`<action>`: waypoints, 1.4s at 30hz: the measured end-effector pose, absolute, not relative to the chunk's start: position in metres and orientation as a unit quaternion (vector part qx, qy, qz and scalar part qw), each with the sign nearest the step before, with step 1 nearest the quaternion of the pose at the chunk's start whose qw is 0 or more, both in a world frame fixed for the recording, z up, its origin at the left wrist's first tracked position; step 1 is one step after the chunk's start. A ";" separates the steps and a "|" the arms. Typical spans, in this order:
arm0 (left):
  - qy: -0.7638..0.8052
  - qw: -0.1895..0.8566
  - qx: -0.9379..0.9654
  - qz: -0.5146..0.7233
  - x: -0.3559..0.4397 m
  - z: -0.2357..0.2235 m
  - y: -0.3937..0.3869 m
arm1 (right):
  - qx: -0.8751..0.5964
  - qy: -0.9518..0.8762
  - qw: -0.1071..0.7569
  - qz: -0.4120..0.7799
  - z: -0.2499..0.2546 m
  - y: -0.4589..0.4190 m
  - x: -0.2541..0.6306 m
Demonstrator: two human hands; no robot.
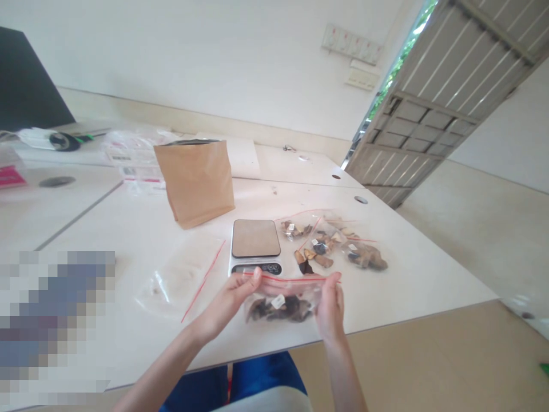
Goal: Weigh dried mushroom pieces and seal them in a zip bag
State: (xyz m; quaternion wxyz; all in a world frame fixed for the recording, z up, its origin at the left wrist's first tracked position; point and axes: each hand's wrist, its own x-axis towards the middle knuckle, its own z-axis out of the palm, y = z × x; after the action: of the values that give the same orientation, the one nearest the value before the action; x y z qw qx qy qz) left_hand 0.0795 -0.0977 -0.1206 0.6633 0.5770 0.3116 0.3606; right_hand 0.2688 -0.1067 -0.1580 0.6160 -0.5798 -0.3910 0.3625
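Observation:
Between my two hands is a clear zip bag (285, 309) with a red seal line, holding dark dried pieces and a small white packet. My left hand (240, 289) pinches its upper left corner, thumb on the red line. Closed on the upper right corner is my right hand (331, 306). Just beyond the bag stands a kitchen scale (256, 238) with a bare metal plate; its display is partly covered by my left hand and the bag. Loose dried pieces (313, 260) lie right of the scale.
Several filled zip bags (366, 256) lie to the right. A flat clear bag (184, 274) lies left of the scale. Behind it a brown paper pouch (197, 183) stands upright, near plastic-wrapped packs (141, 163). The white table (412, 286) ends close to my body.

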 end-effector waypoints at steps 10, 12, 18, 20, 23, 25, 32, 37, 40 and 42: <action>0.395 0.309 0.833 0.232 0.150 -0.132 -0.079 | -0.749 -0.391 0.510 0.160 -0.111 -0.040 0.436; 0.419 0.201 0.859 0.217 0.166 -0.140 -0.065 | -0.783 -0.420 0.460 -0.002 -0.116 -0.029 0.442; 0.437 0.032 0.890 0.131 0.195 -0.155 -0.037 | -0.568 -0.745 0.346 -0.059 -0.136 -0.035 0.391; 0.429 0.029 0.895 0.118 0.197 -0.156 -0.035 | -0.482 -0.830 0.269 0.073 -0.145 -0.036 0.375; 0.413 0.032 0.903 0.114 0.195 -0.158 -0.037 | -0.461 -0.844 0.241 0.131 -0.160 -0.031 0.367; 0.400 0.035 0.909 0.115 0.194 -0.160 -0.039 | -0.465 -0.840 0.245 0.130 -0.166 -0.027 0.368; 0.370 0.084 0.915 0.137 0.191 -0.162 -0.045 | -0.482 -0.836 0.229 0.133 -0.159 -0.021 0.364; 0.368 0.147 0.898 0.189 0.172 -0.145 -0.036 | -0.518 -0.798 0.276 0.137 -0.153 -0.021 0.359; 0.395 0.183 0.864 0.253 0.139 -0.128 -0.011 | -0.528 -0.776 0.321 0.130 -0.144 -0.017 0.343; 0.423 0.195 0.835 0.292 0.114 -0.122 0.012 | -0.510 -0.771 0.356 0.135 -0.139 -0.008 0.321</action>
State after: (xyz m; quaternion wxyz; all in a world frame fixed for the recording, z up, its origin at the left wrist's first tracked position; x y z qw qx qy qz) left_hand 0.1136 0.0117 -0.1216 0.1951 0.8354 0.4228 0.2920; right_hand 0.3215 -0.0083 -0.1387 0.3560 -0.5104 -0.7711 0.1346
